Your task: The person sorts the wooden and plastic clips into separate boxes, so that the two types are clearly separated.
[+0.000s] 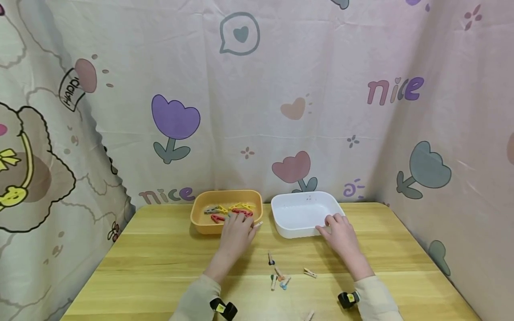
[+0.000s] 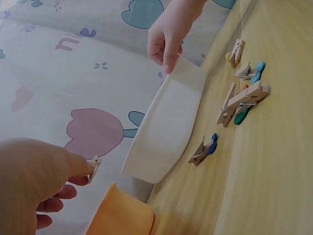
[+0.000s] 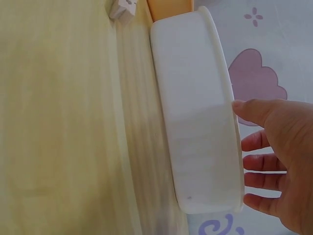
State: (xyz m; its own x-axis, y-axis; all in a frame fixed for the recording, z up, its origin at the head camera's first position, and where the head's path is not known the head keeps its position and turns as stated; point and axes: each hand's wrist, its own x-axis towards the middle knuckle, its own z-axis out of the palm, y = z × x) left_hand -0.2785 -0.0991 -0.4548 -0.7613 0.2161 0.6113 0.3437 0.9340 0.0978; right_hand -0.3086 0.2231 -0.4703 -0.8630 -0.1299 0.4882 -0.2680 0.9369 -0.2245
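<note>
My left hand (image 1: 236,232) is over the front edge of the yellow bin (image 1: 196,223), pinching a small wooden clothespin (image 2: 95,169) between thumb and finger. Inside that bin lie several red, yellow and grey clips (image 1: 218,218). At the front right of the white bin (image 1: 293,232), my right hand (image 1: 342,232) holds the rim, the thumb on the outer side and the fingers over the edge. No clothespins show inside the white bin.
Several wooden clothespins with coloured decorations (image 2: 247,100) lie on the wooden table (image 1: 140,267) in front of the bins. A plain-looking clothespin (image 1: 310,273) is a little to their right, and another (image 1: 309,316) is at the bottom edge of the head view. A patterned curtain (image 1: 241,111) hangs behind.
</note>
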